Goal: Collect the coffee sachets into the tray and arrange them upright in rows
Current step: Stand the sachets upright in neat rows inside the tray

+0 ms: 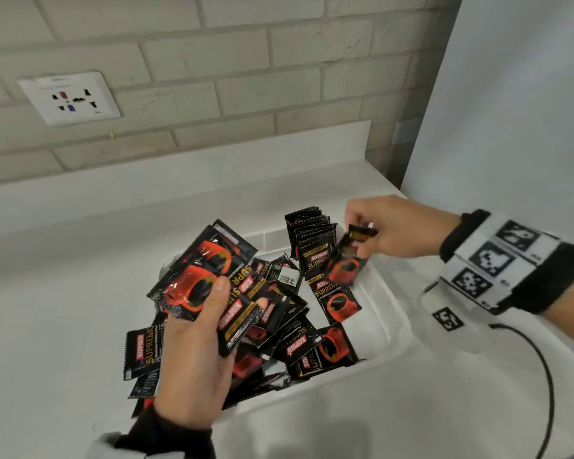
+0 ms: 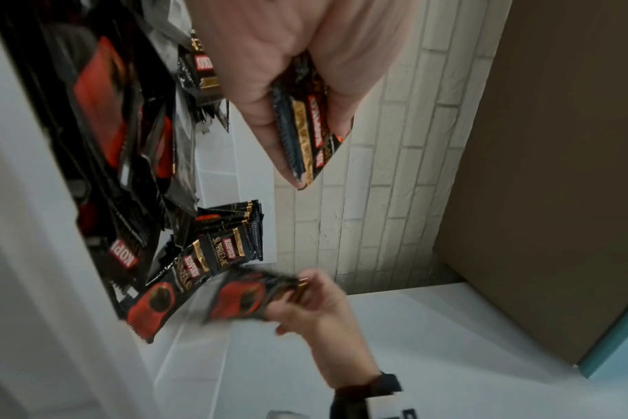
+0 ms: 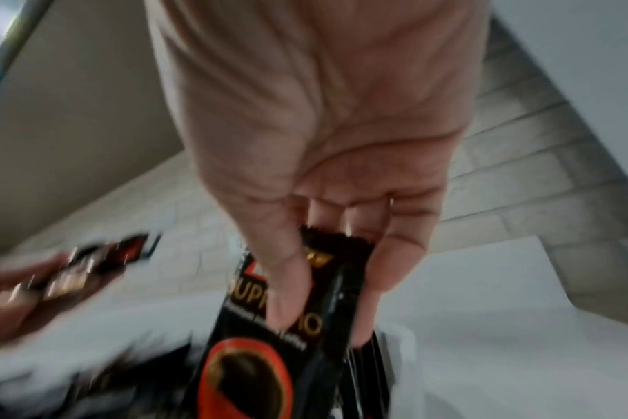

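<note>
Wall socket (image 1: 69,98) on brick wall (image 1: 246,77), white counter (image 1: 63,293).

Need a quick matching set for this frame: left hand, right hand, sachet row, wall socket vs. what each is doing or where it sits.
1. left hand
2. right hand
3. sachet row
4. wall socket

a. upright at the tray's far end
b. pinches one sachet
c. on the brick wall
d. grips a bundle of sachets

Pairs: 1-d, 2-b, 3-a, 4-c

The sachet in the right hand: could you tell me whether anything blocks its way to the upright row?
Nothing visible does. The sachet hangs beside the upright row over bare tray floor; the loose pile lies further left.
</note>
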The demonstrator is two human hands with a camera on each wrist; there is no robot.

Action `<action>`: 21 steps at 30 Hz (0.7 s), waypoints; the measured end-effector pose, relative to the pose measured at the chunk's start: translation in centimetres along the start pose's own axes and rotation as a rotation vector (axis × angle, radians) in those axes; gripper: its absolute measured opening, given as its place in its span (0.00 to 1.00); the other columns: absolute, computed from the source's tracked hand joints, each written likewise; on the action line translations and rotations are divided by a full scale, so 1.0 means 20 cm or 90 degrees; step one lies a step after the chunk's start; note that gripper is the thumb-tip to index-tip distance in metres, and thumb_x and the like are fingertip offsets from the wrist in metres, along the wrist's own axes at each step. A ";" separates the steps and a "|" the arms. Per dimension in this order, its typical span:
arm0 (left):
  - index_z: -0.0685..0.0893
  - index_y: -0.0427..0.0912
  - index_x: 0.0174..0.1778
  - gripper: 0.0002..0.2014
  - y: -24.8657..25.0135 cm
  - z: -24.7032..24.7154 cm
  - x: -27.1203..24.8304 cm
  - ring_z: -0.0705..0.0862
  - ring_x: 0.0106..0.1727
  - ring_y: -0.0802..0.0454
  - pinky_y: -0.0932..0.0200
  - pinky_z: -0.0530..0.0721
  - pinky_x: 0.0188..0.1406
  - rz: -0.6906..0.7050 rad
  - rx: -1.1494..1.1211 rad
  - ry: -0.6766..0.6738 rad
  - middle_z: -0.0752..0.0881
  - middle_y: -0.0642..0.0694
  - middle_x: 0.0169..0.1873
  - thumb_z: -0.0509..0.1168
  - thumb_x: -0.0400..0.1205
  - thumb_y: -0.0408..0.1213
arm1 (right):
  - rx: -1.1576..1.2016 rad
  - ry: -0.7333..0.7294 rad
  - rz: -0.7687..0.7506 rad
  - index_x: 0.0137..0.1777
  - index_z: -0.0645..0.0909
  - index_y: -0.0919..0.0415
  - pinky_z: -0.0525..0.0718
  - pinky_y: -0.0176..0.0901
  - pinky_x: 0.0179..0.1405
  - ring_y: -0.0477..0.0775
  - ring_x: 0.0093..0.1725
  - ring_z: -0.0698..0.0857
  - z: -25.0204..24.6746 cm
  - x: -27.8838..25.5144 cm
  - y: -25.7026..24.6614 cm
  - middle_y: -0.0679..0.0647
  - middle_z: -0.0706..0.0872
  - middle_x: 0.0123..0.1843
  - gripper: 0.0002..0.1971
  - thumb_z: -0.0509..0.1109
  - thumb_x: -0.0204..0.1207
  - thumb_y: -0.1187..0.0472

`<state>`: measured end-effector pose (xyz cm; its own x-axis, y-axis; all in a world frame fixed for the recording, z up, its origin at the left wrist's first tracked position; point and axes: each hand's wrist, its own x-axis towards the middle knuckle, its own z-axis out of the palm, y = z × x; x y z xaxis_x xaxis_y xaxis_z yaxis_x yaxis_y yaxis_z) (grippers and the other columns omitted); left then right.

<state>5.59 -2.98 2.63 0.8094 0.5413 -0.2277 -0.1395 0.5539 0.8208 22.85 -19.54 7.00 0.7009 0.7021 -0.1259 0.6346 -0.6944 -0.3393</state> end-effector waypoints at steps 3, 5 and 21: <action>0.82 0.46 0.43 0.09 0.01 -0.01 0.00 0.90 0.33 0.57 0.64 0.85 0.23 0.008 0.013 0.008 0.91 0.49 0.32 0.64 0.68 0.38 | -0.178 -0.158 -0.042 0.45 0.69 0.54 0.65 0.34 0.29 0.49 0.41 0.74 0.11 0.03 -0.03 0.44 0.73 0.38 0.10 0.70 0.74 0.63; 0.82 0.45 0.42 0.09 0.00 -0.01 0.00 0.90 0.32 0.57 0.64 0.85 0.23 0.010 0.021 0.006 0.91 0.49 0.31 0.64 0.67 0.37 | -0.233 -0.188 -0.069 0.40 0.66 0.53 0.65 0.33 0.27 0.45 0.34 0.72 0.18 0.05 -0.05 0.43 0.70 0.35 0.12 0.67 0.75 0.65; 0.83 0.45 0.43 0.10 0.02 -0.04 0.03 0.90 0.33 0.53 0.63 0.84 0.22 -0.007 0.010 0.026 0.91 0.47 0.33 0.66 0.66 0.36 | -0.427 -0.075 -0.099 0.67 0.67 0.57 0.63 0.41 0.26 0.58 0.50 0.84 0.26 0.18 -0.12 0.54 0.83 0.55 0.21 0.67 0.77 0.53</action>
<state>5.52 -2.05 2.36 0.7869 0.5611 -0.2570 -0.1220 0.5496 0.8265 22.18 -14.57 2.51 0.5699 0.7874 -0.2350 0.8151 -0.5055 0.2829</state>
